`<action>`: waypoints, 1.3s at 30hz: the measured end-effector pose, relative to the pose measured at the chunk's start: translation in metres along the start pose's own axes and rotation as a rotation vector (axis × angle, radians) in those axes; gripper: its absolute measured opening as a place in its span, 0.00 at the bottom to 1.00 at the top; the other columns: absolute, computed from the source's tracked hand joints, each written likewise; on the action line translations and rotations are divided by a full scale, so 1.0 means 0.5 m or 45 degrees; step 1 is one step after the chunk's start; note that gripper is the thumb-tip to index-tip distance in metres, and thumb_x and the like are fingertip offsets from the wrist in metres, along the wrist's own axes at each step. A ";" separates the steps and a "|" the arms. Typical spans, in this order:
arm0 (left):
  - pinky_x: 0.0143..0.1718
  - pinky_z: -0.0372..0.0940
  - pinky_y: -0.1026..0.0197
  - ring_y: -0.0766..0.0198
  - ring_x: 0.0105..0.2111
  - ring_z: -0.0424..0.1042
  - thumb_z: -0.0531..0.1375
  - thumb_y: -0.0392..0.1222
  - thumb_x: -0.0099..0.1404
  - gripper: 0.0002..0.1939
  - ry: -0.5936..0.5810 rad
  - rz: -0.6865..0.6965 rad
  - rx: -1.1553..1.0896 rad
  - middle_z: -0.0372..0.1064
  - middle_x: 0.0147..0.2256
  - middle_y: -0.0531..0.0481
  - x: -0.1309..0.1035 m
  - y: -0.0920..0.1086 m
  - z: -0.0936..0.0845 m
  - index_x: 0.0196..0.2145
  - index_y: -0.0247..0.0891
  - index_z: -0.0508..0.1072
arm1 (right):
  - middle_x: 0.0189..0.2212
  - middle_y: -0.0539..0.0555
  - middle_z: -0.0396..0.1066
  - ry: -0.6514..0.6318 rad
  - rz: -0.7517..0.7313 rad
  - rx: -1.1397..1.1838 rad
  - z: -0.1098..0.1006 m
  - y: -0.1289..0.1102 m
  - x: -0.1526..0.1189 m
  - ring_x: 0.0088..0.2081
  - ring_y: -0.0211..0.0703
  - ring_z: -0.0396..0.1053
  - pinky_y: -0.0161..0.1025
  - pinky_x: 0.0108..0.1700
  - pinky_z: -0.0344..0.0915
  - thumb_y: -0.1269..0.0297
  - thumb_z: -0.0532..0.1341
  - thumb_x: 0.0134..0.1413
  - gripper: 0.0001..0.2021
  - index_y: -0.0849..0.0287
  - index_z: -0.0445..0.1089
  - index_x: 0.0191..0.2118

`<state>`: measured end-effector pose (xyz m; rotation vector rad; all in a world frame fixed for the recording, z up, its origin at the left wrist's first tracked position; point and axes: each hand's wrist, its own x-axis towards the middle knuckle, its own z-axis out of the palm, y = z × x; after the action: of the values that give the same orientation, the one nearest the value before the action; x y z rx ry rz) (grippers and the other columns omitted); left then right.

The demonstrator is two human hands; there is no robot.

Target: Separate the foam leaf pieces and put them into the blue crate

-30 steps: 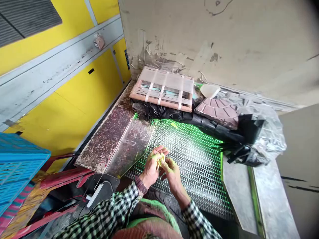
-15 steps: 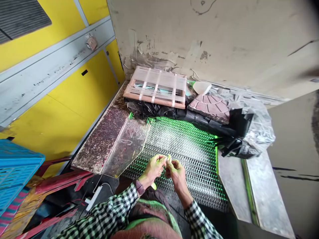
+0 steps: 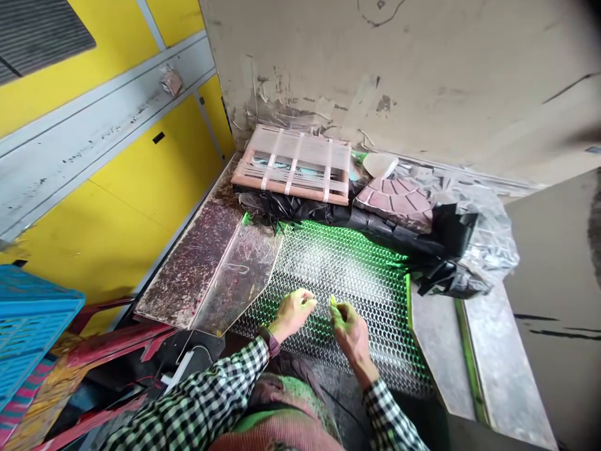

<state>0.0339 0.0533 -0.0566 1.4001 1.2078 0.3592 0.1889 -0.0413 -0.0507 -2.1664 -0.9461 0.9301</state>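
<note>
Over bright mesh (image 3: 323, 257), yellow piece (image 3: 333, 301) pinched

Left hand (image 3: 290, 314) curls, fingertips close together, any contents unclear. Between its three and four o'clock, the right hand (image 3: 352, 334) pinches the piece at that hand's eleven o'clock.

Beige wall (image 3: 446, 75): was scuffed, peeling nr bottom.
Yellow panels (image 3: 126, 194): stood L of beige wall, w/ grey band (image 3: 103, 113) across.
Ledge (image 3: 188, 257): lay blotchy, below beige wall's L end.
Green light (image 3: 385, 250): lit mesh bed (image 3: 387, 319) below beige wall.
</note>
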 end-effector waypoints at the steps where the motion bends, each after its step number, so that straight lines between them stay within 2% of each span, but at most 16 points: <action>1: 0.29 0.60 0.63 0.65 0.27 0.67 0.61 0.46 0.64 0.11 -0.062 0.001 -0.020 0.75 0.30 0.51 -0.001 0.004 0.004 0.39 0.37 0.78 | 0.29 0.55 0.77 -0.073 0.046 0.148 0.000 0.001 0.003 0.27 0.47 0.73 0.39 0.28 0.63 0.32 0.58 0.58 0.27 0.55 0.71 0.36; 3: 0.27 0.59 0.64 0.67 0.24 0.65 0.60 0.47 0.66 0.12 -0.160 -0.016 -0.065 0.73 0.28 0.53 -0.003 0.012 0.013 0.36 0.37 0.77 | 0.32 0.56 0.79 -0.225 0.155 0.444 0.004 -0.003 0.005 0.28 0.48 0.76 0.40 0.29 0.68 0.32 0.64 0.53 0.28 0.56 0.71 0.38; 5: 0.25 0.59 0.65 0.68 0.23 0.65 0.58 0.46 0.66 0.11 -0.190 -0.049 -0.067 0.72 0.27 0.53 -0.005 0.018 0.019 0.31 0.37 0.75 | 0.35 0.58 0.80 -0.310 0.215 0.617 0.010 -0.009 0.004 0.28 0.49 0.77 0.40 0.29 0.70 0.32 0.67 0.50 0.29 0.58 0.70 0.38; 8: 0.25 0.57 0.65 0.68 0.23 0.66 0.58 0.43 0.66 0.10 -0.137 -0.090 0.062 0.71 0.26 0.55 -0.004 0.023 0.020 0.29 0.38 0.73 | 0.35 0.58 0.79 -0.292 0.229 0.643 0.013 -0.011 0.002 0.28 0.48 0.77 0.39 0.28 0.70 0.31 0.66 0.50 0.30 0.57 0.69 0.37; 10: 0.26 0.55 0.65 0.67 0.24 0.66 0.58 0.41 0.66 0.10 -0.059 -0.103 0.159 0.70 0.25 0.54 -0.001 0.023 0.017 0.27 0.38 0.72 | 0.30 0.55 0.77 -0.176 0.166 0.427 0.010 -0.003 0.003 0.25 0.46 0.74 0.38 0.26 0.65 0.30 0.61 0.54 0.29 0.56 0.68 0.36; 14: 0.26 0.53 0.64 0.66 0.26 0.66 0.60 0.42 0.66 0.09 0.048 -0.103 0.232 0.70 0.27 0.53 0.005 0.020 0.000 0.28 0.38 0.72 | 0.23 0.54 0.71 0.159 -0.147 -0.301 -0.008 0.029 0.010 0.21 0.42 0.62 0.36 0.24 0.51 0.34 0.46 0.65 0.30 0.56 0.70 0.34; 17: 0.22 0.55 0.66 0.68 0.22 0.65 0.57 0.48 0.70 0.11 0.016 -0.163 -0.097 0.72 0.31 0.53 0.003 0.015 -0.020 0.38 0.38 0.73 | 0.23 0.53 0.70 0.219 -0.225 -0.405 -0.023 0.034 0.002 0.20 0.40 0.58 0.36 0.23 0.49 0.37 0.43 0.68 0.30 0.57 0.71 0.37; 19: 0.22 0.60 0.66 0.69 0.22 0.68 0.56 0.50 0.71 0.14 0.037 -0.213 -0.443 0.72 0.34 0.52 -0.003 0.012 -0.027 0.44 0.38 0.72 | 0.24 0.53 0.70 0.101 -0.184 -0.236 -0.025 0.014 -0.015 0.22 0.41 0.61 0.36 0.24 0.53 0.38 0.49 0.67 0.27 0.56 0.71 0.37; 21: 0.27 0.68 0.64 0.66 0.27 0.74 0.56 0.49 0.70 0.15 0.085 -0.199 -0.706 0.72 0.37 0.50 -0.014 0.012 -0.023 0.48 0.38 0.70 | 0.26 0.52 0.71 -0.148 -0.087 0.097 -0.013 -0.018 -0.036 0.25 0.42 0.66 0.37 0.26 0.59 0.38 0.55 0.65 0.24 0.56 0.70 0.38; 23: 0.36 0.72 0.60 0.62 0.34 0.78 0.58 0.48 0.70 0.15 0.103 -0.139 -0.854 0.74 0.39 0.48 -0.029 0.017 -0.008 0.49 0.38 0.71 | 0.30 0.52 0.73 -0.380 0.055 0.470 0.009 -0.053 -0.055 0.26 0.42 0.70 0.36 0.25 0.63 0.37 0.59 0.63 0.24 0.56 0.70 0.44; 25: 0.42 0.72 0.59 0.60 0.41 0.79 0.60 0.48 0.70 0.14 0.108 -0.100 -0.903 0.76 0.41 0.44 -0.045 0.026 0.009 0.48 0.37 0.73 | 0.33 0.52 0.74 -0.475 0.188 0.742 0.036 -0.079 -0.064 0.27 0.43 0.73 0.36 0.24 0.66 0.37 0.63 0.59 0.26 0.56 0.69 0.49; 28: 0.46 0.72 0.57 0.56 0.46 0.78 0.61 0.50 0.70 0.17 0.087 -0.103 -0.969 0.77 0.46 0.39 -0.060 0.038 0.020 0.49 0.36 0.74 | 0.31 0.51 0.75 -0.437 0.297 0.920 0.064 -0.090 -0.062 0.26 0.43 0.74 0.35 0.23 0.68 0.40 0.69 0.50 0.27 0.58 0.70 0.44; 32: 0.47 0.72 0.54 0.52 0.49 0.78 0.65 0.52 0.67 0.22 0.110 -0.122 -1.093 0.77 0.48 0.37 -0.054 0.029 0.009 0.52 0.36 0.72 | 0.28 0.50 0.74 -0.300 0.354 0.979 0.065 -0.072 -0.047 0.23 0.41 0.73 0.34 0.21 0.67 0.41 0.73 0.43 0.28 0.59 0.69 0.39; 35: 0.43 0.73 0.56 0.55 0.44 0.79 0.63 0.55 0.68 0.21 0.186 -0.222 -1.018 0.75 0.46 0.39 -0.048 0.008 0.005 0.50 0.37 0.71 | 0.29 0.50 0.74 -0.195 0.382 1.018 0.055 -0.056 -0.034 0.24 0.40 0.72 0.36 0.22 0.69 0.40 0.74 0.39 0.30 0.58 0.69 0.39; 39: 0.31 0.70 0.63 0.62 0.34 0.76 0.59 0.60 0.69 0.23 0.140 -0.212 -0.762 0.73 0.42 0.45 -0.052 -0.008 0.018 0.47 0.38 0.72 | 0.32 0.52 0.75 -0.136 0.387 0.963 0.055 -0.045 -0.025 0.26 0.43 0.74 0.40 0.26 0.72 0.37 0.73 0.41 0.31 0.57 0.67 0.41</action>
<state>0.0283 0.0265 -0.0512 0.7679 1.1680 0.6260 0.1529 -0.0318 -0.0455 -1.6251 -0.2235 1.2990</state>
